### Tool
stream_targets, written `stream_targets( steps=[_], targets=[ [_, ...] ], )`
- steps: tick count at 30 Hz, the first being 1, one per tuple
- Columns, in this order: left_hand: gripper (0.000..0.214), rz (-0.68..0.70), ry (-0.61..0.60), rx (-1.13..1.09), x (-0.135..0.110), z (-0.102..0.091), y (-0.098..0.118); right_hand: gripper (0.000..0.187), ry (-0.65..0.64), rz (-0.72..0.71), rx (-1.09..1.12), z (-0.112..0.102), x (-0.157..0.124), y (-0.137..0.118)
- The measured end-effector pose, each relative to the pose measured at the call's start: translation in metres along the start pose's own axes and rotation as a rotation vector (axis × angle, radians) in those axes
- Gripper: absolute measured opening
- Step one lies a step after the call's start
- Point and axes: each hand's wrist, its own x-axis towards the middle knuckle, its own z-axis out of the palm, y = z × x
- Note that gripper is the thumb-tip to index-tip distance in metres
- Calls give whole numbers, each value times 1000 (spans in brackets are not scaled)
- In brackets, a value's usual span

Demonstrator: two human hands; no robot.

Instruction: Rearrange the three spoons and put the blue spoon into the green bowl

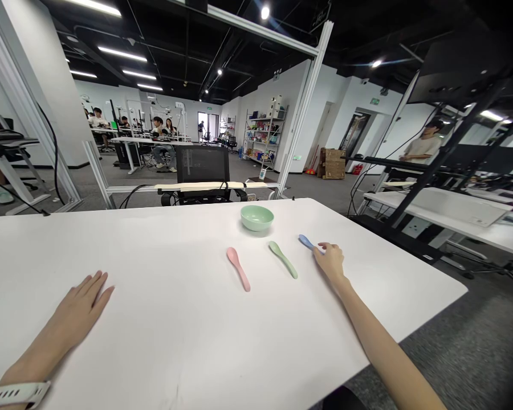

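Left hand (74,313) flat, open on table (162,245), right grip (330,262) touching blue spoon (306,242)

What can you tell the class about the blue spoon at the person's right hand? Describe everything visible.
The blue spoon is pale blue with a smooth, matte look, probably plastic. Only its rounded bowl and the start of its handle show; the rest is hidden by the fingertips of the right hand, which touch it at that end. It lies on the white table, its bowl pointing away from the person and to the left.
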Motion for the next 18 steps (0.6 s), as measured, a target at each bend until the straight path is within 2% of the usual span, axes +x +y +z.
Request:
stream_targets(
  steps=[2, 4, 6, 10, 12, 14, 18],
  targets=[
    [91, 6, -4, 2, 0, 0, 0, 44, 69, -55, 50, -3, -1, -5],
    [92, 7, -6, 6, 0, 0, -1, 48, 77, -141, 153, -6, -4, -13],
    [91, 8, -4, 15, 0, 2, -3, 52, -25, -214, 264, -8, -9, -23],
    [85, 28, 21, 25, 2, 6, -9, 60, -431, -286, 466, -9, -27, -43],
    [84, 28, 28, 20, 3, 7, -11, 59, -561, -323, 526, -9, -35, -51],
    [85, 24, 20, 15, 3, 7, -11, 58, -612, -347, 545, -10, -40, -55],
    [88, 7, 6, 0, 2, 5, -9, 57, -619, -352, 547, -12, -43, -56]
  ],
)
